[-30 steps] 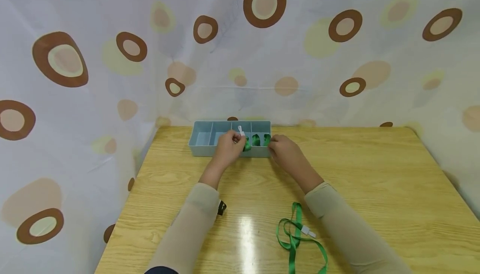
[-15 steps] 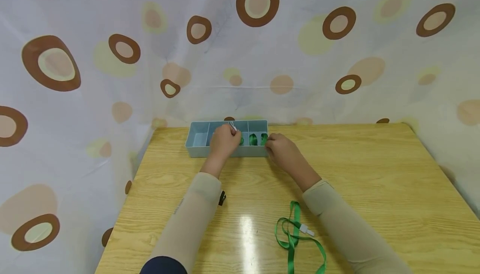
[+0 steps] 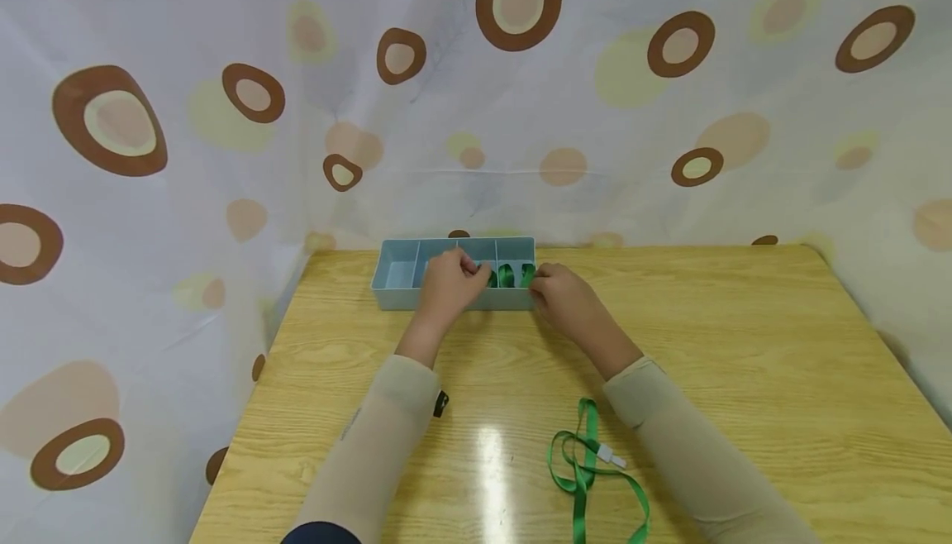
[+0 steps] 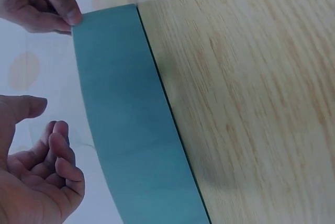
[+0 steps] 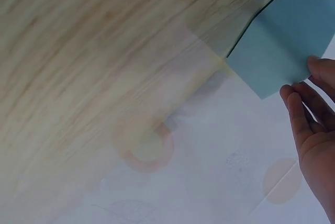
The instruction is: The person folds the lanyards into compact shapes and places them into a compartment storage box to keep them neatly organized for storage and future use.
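A light blue divided box stands at the back of the table. My right hand pinches its rim at the front right corner; in the right wrist view the thumb and fingers meet at the edge of the box wall. Over the third compartment from the left is my left hand, thumb parted from loosely bent fingers and nothing between them, as the left wrist view of that hand shows. Rolled green lanyards sit in the right compartment, and some green ribbon shows beside my left fingers.
A loose green lanyard with a white clip lies at the front of the wooden table. A small black object peeks out by the left sleeve. Patterned cloth hangs behind and at the sides.
My left hand lowered a green lanyard with a white clip into the third compartment and let go; the clip no longer shows above the fingers. The right hand stayed on the rim.
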A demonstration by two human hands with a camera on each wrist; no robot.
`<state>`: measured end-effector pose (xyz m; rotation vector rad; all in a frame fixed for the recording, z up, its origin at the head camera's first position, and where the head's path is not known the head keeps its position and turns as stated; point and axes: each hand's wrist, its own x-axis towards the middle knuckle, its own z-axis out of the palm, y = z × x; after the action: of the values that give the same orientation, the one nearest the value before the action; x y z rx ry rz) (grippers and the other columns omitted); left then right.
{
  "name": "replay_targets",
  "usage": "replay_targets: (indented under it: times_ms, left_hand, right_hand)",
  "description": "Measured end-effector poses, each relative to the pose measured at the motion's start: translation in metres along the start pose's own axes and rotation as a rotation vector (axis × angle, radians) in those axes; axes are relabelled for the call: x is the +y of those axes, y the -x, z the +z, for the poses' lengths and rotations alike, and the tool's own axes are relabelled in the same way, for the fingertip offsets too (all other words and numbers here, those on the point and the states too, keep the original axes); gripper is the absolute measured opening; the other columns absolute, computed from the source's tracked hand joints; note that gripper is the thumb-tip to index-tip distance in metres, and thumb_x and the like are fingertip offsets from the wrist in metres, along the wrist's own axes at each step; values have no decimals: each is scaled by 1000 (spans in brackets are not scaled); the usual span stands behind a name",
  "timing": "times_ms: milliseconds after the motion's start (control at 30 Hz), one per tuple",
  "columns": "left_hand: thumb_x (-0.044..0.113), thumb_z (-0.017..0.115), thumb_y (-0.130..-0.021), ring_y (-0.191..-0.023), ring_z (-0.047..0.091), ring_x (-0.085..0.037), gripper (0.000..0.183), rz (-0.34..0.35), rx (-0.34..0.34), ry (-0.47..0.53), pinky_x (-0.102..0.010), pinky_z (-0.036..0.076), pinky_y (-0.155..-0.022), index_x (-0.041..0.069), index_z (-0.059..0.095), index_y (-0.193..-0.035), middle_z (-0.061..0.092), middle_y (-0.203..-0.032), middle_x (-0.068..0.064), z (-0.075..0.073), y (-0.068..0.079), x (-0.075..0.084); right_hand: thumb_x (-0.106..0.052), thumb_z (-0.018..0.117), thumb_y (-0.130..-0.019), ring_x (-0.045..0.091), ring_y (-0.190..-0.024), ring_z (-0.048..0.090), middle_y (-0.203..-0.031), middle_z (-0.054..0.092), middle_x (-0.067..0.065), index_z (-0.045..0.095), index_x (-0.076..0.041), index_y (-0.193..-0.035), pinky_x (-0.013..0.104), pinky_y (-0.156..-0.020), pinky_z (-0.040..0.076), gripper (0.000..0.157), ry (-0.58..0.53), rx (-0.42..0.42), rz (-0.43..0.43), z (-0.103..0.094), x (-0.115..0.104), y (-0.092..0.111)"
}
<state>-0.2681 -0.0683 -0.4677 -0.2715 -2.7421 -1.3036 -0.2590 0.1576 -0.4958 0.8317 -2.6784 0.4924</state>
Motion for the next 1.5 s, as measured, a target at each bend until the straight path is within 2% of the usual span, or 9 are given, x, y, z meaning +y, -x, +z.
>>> replay_targets:
  times_ms: [200, 300, 433, 633, 833, 1033, 1133, 1300, 1500]
  left_hand:
    - [34, 70, -104, -68, 62, -19, 26, 45, -33, 42, -35, 54, -62, 13, 68, -89, 68, -81, -2, 0, 17, 7]
    - [35, 70, -104, -72, 63, -16, 24, 82, -44, 67, -33, 55, -64, 15, 69, -89, 69, -83, 1, 5, 29, 11]
    - [32, 70, -104, -73, 63, -13, 20, 138, -128, 88, -30, 55, -65, 18, 70, -90, 69, -86, 5, 16, 47, 20]
    - [33, 68, -106, -72, 62, -9, 17, 264, -403, 142, -24, 55, -64, 19, 72, -95, 69, -88, 7, 29, 72, 42]
    - [28, 68, -106, -77, 63, 1, 12, 385, -604, 113, -15, 55, -69, 16, 72, -104, 70, -92, 10, 48, 96, 63]
    - [4, 61, -103, -88, 60, 3, 17, 464, -770, 78, -13, 54, -83, 9, 74, -113, 74, -109, 0, 65, 108, 70]
    - [-1, 60, -100, -94, 61, 2, 24, 480, -799, 5, -12, 52, -88, 9, 76, -115, 73, -113, 1, 69, 111, 71]
    - [0, 62, -99, -107, 67, 0, 28, 552, -769, -166, -10, 51, -93, 12, 80, -117, 75, -116, 5, 86, 122, 74]
    - [7, 72, -96, -83, 62, 5, 22, 489, -825, -331, -8, 50, -74, 17, 83, -113, 77, -104, 12, 101, 136, 77]
  right_hand:
    - [-6, 72, -100, 41, -129, 64, -141, 64, 23, 66, 3, -138, 54, -106, 56, 40, -146, -203, 126, -18, 3, 6]
    - [-9, 71, -102, 41, -130, 64, -147, 61, 21, 62, -1, -145, 57, -106, 55, 44, -231, -215, 157, -31, 2, 12]
    - [-13, 70, -104, 37, -119, 70, -147, 62, 17, 65, -5, -143, 58, -100, 58, 41, -339, -157, 183, -50, -2, 25]
    - [-17, 69, -105, 31, -104, 75, -138, 68, 15, 66, -8, -143, 56, -93, 59, 39, -415, 34, 195, -84, -9, 47]
    - [-12, 73, -102, 17, -97, 72, -118, 75, 8, 72, -15, -137, 32, -82, 59, 35, -391, 239, 189, -108, -21, 70]
    - [-7, 76, -98, 0, -97, 66, -112, 76, -2, 77, -19, -127, 16, -74, 54, 31, -418, 309, 170, -118, -34, 82]
    - [-3, 76, -97, 0, -97, 66, -110, 77, -3, 79, -18, -124, 15, -79, 53, 31, -440, 334, 127, -119, -37, 79]
    - [-2, 77, -95, -2, -96, 67, -106, 78, -8, 80, -18, -122, 13, -84, 50, 31, -424, 338, 110, -122, -41, 82]
    - [-2, 78, -95, -3, -94, 66, -98, 75, -15, 80, -21, -119, 12, -82, 49, 31, -400, 308, 131, -127, -38, 89]
